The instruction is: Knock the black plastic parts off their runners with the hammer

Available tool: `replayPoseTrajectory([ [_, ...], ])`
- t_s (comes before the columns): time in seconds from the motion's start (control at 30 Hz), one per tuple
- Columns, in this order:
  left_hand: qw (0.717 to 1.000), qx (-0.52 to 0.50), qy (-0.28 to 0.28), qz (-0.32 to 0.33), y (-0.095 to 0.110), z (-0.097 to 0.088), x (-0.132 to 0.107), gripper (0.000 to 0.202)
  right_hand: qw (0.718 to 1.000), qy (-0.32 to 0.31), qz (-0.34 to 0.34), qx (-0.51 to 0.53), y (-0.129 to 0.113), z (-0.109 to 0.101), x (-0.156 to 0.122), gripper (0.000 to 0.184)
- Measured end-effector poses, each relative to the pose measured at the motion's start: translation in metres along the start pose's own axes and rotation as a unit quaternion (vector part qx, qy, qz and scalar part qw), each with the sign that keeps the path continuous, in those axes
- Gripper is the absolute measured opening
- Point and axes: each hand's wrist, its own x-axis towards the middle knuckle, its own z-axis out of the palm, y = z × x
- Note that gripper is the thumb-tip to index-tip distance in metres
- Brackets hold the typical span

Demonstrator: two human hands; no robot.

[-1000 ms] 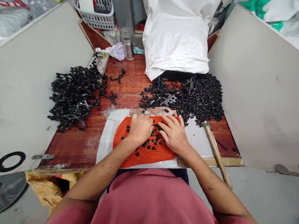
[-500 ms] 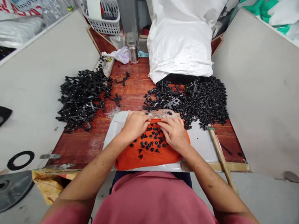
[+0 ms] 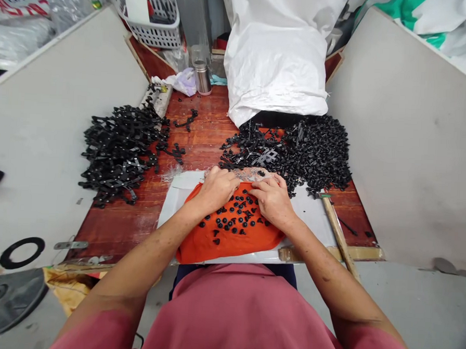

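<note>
An orange cloth point(image 3: 217, 246) lies before me, with several small black plastic pieces with round heads point(image 3: 235, 230) scattered over it. At the cloth's far edge my left hand point(image 3: 220, 188) is closed, its fingertips pressed together; what they hold is hidden. Close by on the right, my right hand point(image 3: 271, 197) has its fingers curled and thumb drawn in near the same edge. Whatever sits in its grip is too small to make out. Just beyond both hands is a worn, pinkish block surface point(image 3: 250, 174) with a black bit on it.
A heap of black jointed parts point(image 3: 119, 150) lies at left; a larger pile of small black pieces point(image 3: 316, 150) is back right, below a white sack point(image 3: 277, 67). A wooden-handled tool point(image 3: 337, 229) rests at right. Grey panels point(image 3: 406, 142) flank the table; a steel bottle point(image 3: 202, 78) stands behind.
The whole view has shifted slightly left and up. My hands stay at the cloth's far edge, with only small finger movements; the right fingers look more curled.
</note>
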Motion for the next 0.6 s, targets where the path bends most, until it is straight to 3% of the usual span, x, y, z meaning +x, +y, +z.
replayPoseTrajectory([
  [0.13, 0.999, -0.003, -0.038, 0.022, -0.004, -0.013, -0.011, 0.024, 0.999, 0.029, 0.028, 0.033, 0.004, -0.011, -0.012, 0.027],
  [0.3, 0.995, -0.048, -0.037, -0.076, -0.006, -0.028, -0.03, 0.02, 1.0, 0.011, -0.002, 0.025, -0.004, -0.011, -0.013, 0.011],
  [0.6, 0.989, -0.041, -0.088, -0.107, 0.005, -0.017, -0.033, 0.025, 0.997, -0.032, -0.033, -0.063, -0.019, -0.02, -0.003, 0.022],
])
